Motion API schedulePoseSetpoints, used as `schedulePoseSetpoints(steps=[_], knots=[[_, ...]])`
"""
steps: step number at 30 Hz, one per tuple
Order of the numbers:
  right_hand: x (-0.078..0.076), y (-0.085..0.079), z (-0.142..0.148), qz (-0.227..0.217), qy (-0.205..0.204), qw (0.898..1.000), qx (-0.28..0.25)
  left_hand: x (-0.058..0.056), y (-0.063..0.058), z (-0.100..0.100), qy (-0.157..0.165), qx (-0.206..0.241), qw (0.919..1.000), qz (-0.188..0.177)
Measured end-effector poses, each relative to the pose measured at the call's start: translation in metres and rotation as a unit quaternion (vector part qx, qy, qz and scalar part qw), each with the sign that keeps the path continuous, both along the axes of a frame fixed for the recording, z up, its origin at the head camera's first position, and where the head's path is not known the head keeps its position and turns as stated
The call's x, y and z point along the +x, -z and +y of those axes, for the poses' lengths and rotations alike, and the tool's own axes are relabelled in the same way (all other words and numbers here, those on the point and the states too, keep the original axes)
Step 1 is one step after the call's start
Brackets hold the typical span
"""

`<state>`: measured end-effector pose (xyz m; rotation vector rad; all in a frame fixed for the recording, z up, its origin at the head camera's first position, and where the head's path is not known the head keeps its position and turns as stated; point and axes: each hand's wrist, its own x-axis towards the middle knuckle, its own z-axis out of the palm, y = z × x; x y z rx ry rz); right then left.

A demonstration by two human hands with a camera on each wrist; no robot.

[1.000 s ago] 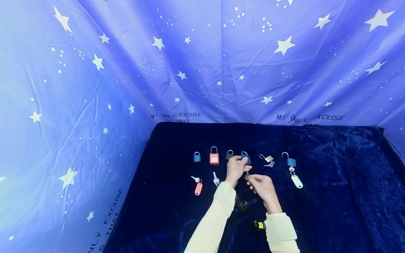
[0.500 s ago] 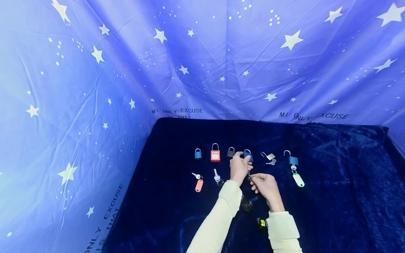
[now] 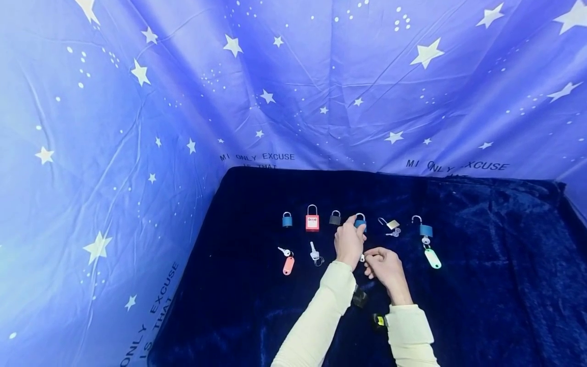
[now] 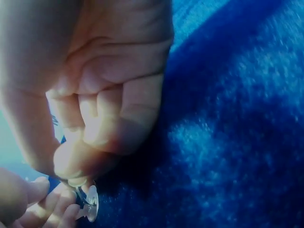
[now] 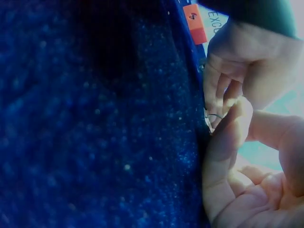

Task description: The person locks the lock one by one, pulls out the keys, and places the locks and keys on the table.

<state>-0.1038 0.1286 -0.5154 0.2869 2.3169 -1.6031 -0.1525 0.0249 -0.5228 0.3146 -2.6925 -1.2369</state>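
Note:
In the head view my left hand (image 3: 349,241) grips a blue padlock (image 3: 361,223), its fingers over the body and the steel shackle showing above. Just below and to the right, my right hand (image 3: 384,266) pinches a small silver key (image 3: 362,258) between thumb and forefinger. Up close in the left wrist view, a key head (image 4: 93,209) on a ring hangs below the left fingertips, beside the right fingers. The padlock is hidden there behind the left hand. The right wrist view shows a thin key ring (image 5: 216,115) between the two hands.
Left of the hands stand a small blue padlock (image 3: 287,219), a red padlock (image 3: 312,223) and a dark padlock (image 3: 335,218). Keys with a red tag (image 3: 288,265) and plain keys (image 3: 314,253) lie below. To the right are a brass padlock (image 3: 392,224) and an unlocked blue padlock (image 3: 426,231).
The left hand has turned slightly round the padlock, which now stands straighter. The right hand stays close below it with the key, now nearer the left hand. The head view has tilted a little.

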Motion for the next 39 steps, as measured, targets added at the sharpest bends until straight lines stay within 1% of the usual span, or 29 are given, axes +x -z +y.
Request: schedulePoseSetpoints(steps=[3,5,7,9,13,16,20,23,25,28,31,34,37,39], knots=[[0.000,0.002,0.001,0.004,0.000,1.000,0.003,0.001,-0.001,0.002,0.007,-0.030,0.9992,0.027],[0.000,0.002,0.002,0.005,-0.001,1.000,0.009,0.002,-0.001,0.004,0.014,-0.033,0.9983,0.046],[0.000,0.001,0.003,0.009,-0.002,1.000,0.024,0.003,-0.002,0.006,0.026,-0.022,0.9975,0.063],[0.000,-0.001,0.004,0.021,-0.003,0.998,0.053,0.003,-0.003,0.008,0.041,-0.002,0.9963,0.076],[0.000,-0.005,0.011,0.063,0.011,0.990,0.123,0.003,-0.004,0.014,0.075,0.040,0.9927,0.086],[-0.001,-0.007,0.014,0.085,0.024,0.986,0.140,0.003,-0.004,0.015,0.085,0.067,0.9910,0.079],[-0.004,-0.010,0.019,0.102,0.045,0.987,0.116,0.001,-0.002,0.013,0.090,0.103,0.9880,0.071],[-0.006,-0.012,0.026,0.114,0.065,0.986,0.103,-0.002,-0.002,0.015,0.095,0.132,0.9839,0.074],[-0.008,-0.015,0.031,0.120,0.071,0.985,0.100,-0.005,-0.003,0.015,0.095,0.145,0.9819,0.076],[-0.012,-0.018,0.038,0.119,0.077,0.985,0.094,-0.010,-0.005,0.014,0.090,0.151,0.9812,0.080],[-0.015,-0.020,0.046,0.113,0.080,0.986,0.090,-0.012,-0.007,0.014,0.085,0.152,0.9820,0.073],[-0.017,-0.021,0.053,0.113,0.081,0.984,0.107,-0.014,-0.008,0.015,0.079,0.159,0.9825,0.055],[-0.021,-0.021,0.057,0.127,0.071,0.981,0.130,-0.015,-0.007,0.018,0.076,0.158,0.9837,0.038],[-0.024,-0.020,0.059,0.139,0.064,0.978,0.141,-0.016,-0.007,0.020,0.077,0.150,0.9852,0.032]])
